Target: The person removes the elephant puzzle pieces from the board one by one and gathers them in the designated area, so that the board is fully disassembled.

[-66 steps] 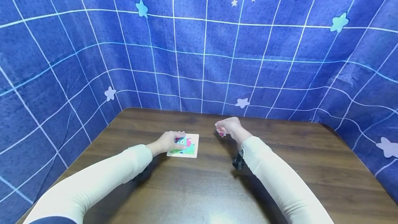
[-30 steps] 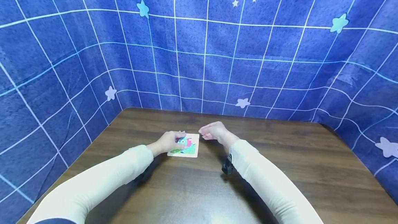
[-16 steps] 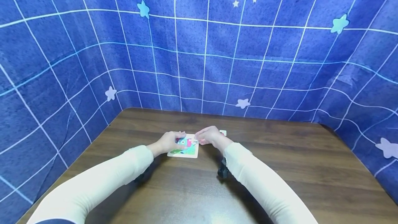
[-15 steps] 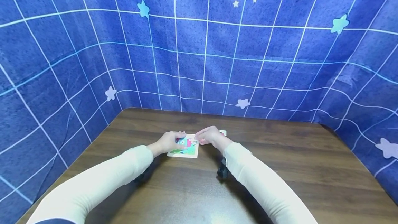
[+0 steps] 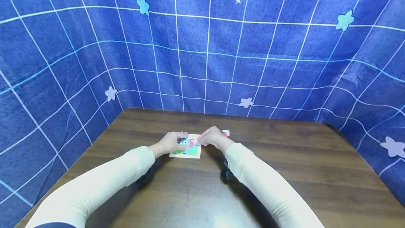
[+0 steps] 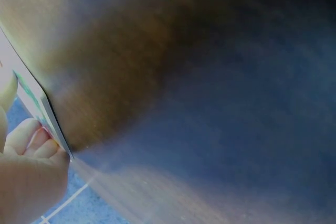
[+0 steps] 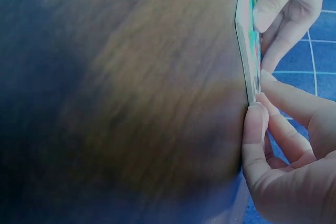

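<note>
A small square jigsaw puzzle board [image 5: 191, 155] with a white border and a blue, pink and green cartoon picture lies near the table's middle. My left hand [image 5: 171, 143] holds it from the left, thumb and fingers over the picture. At the upper right corner of the board, my right hand [image 5: 213, 137] pinches a small puzzle piece, mostly hidden by its fingertips. The right wrist view shows that thumb [image 7: 255, 124] at the board's edge, close to the left hand [image 7: 291, 9]. Behind the right hand lies a loose white and pink puzzle piece [image 5: 226, 132].
The brown wooden table [image 5: 284, 157] ends at a blue curtain [image 5: 196, 59] with white grid lines and stars, which hangs behind and at both sides. A black wrist camera [image 5: 226, 171] hangs under the right sleeve.
My right hand has moved left from the loose pieces to the board's right corner, bringing a piece and uncovering another behind it. The left hand and the board have stayed in place.
</note>
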`<state>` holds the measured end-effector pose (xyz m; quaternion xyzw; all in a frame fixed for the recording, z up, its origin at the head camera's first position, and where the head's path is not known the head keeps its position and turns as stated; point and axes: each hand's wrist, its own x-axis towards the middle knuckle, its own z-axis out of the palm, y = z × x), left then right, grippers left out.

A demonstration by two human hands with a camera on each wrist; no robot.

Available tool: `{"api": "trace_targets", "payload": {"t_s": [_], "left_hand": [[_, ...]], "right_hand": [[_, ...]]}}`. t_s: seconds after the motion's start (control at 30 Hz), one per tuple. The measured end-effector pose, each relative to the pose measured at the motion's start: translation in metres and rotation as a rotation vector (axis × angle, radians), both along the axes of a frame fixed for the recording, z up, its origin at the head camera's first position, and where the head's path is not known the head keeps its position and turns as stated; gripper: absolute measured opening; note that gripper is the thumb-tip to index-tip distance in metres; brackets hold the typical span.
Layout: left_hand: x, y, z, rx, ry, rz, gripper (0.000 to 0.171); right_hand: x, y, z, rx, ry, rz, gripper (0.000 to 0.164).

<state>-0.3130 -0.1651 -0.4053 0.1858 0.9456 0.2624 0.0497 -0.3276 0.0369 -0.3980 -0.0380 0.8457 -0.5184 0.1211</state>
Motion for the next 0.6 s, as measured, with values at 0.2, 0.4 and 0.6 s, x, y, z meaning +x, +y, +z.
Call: {"api": "trace_targets", "payload": {"t_s": [0.2,0.4,0.6], "left_hand": [[0.0026,-0.0004,0.0021,-0.005,0.001,0.001,0.064],[0.0028,-0.0005,-0.0003,-0.005,-0.002,0.005,0.063],[0.002,0.001,0.0018,-0.008,0.009,0.003,0.063]], "right_hand": [[0.0016,-0.0008,0.0003,0.057,0.015,0.025,0.018],[0.0004,-0.0005,-0.0026,0.019,-0.03,0.022,0.019],[0.0012,-0.0015,-0.0008,-0.09,-0.058,0.002,0.016]]}}
